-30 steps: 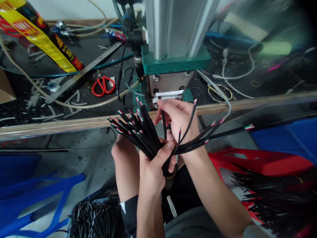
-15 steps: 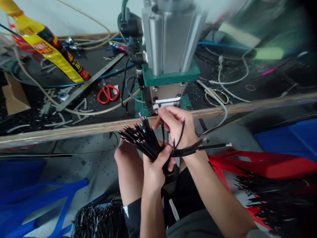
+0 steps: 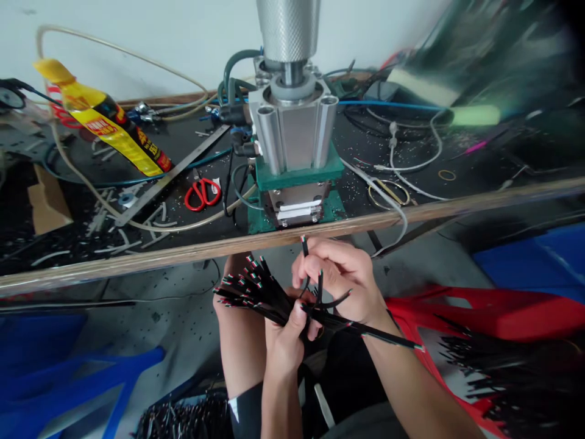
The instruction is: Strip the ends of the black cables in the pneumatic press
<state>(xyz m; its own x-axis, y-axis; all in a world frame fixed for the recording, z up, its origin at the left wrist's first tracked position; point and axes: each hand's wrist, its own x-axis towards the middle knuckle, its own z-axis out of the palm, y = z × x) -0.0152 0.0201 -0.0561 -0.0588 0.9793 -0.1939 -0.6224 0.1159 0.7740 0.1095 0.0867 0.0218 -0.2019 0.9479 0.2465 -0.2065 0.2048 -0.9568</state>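
Note:
A bundle of thin black cables [image 3: 256, 289], their cut ends showing red, white and green wire tips, is gripped in my left hand [image 3: 284, 344] over my lap. My right hand [image 3: 347, 274] pinches a single black cable [image 3: 304, 247] close to its end, and the tip points up just below the bench edge. Several other cables bend off to the right beneath my right hand. In front of both hands stands a small pneumatic press [image 3: 297, 137] on a green base, with a white-edged slot [image 3: 299, 210] low on its face.
On the dark bench [image 3: 283, 244] lie red-handled scissors [image 3: 202, 194], a steel ruler [image 3: 171, 177], a yellow bottle [image 3: 116, 131], hoses and tube scraps. More black cables fill a container [image 3: 185, 417] at lower left and lie on a red stool [image 3: 503, 311] at right.
My right hand has drawn back from the press slot towards the bundle, bringing the cable end with it. The camera view has shifted, showing more of the press top.

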